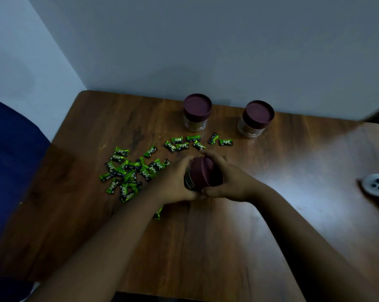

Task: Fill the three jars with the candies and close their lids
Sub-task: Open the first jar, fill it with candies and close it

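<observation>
A clear jar [189,183] with a maroon lid [202,172] is tilted toward me over the middle of the wooden table [227,236]. My left hand [175,182] grips the jar's glass body from the left. My right hand [225,179] curls round the lid from the right. Two more jars stand upright at the back, the left jar [196,113] and the right jar [256,119], both with maroon lids on. Green and black wrapped candies lie loose: a pile [127,171] to the left of my hands and a smaller row [192,143] behind them.
A white controller [378,187] lies near the table's right edge. A dark blue chair [11,162] stands at the left of the table. One candy [158,213] peeks out under my left forearm. A grey wall runs right behind the jars.
</observation>
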A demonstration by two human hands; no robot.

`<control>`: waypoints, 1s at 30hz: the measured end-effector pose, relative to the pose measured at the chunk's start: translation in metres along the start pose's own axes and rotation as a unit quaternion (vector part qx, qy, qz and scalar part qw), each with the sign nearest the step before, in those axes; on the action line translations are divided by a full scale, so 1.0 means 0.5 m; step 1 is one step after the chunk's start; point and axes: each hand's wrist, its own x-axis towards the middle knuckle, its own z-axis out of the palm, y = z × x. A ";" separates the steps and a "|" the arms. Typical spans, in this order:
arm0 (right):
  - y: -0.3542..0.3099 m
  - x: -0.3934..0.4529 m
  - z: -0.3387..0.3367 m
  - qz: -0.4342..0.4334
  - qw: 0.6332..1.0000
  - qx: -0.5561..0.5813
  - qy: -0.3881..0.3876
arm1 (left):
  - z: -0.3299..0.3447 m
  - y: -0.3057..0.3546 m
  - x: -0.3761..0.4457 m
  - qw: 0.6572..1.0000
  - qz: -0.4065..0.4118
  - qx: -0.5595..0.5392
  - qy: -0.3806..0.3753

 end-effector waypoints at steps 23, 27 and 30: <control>-0.031 -0.019 -0.026 -0.058 0.987 0.127 -0.085 | -0.009 0.014 0.009 0.806 -0.304 -0.503 -0.070; -0.023 -0.026 -0.016 -0.049 0.982 0.161 -0.082 | -0.012 0.014 0.006 0.799 -0.349 -0.481 -0.087; -0.016 -0.033 0.001 -0.037 0.975 0.207 -0.069 | -0.015 0.020 0.004 0.787 -0.367 -0.487 -0.093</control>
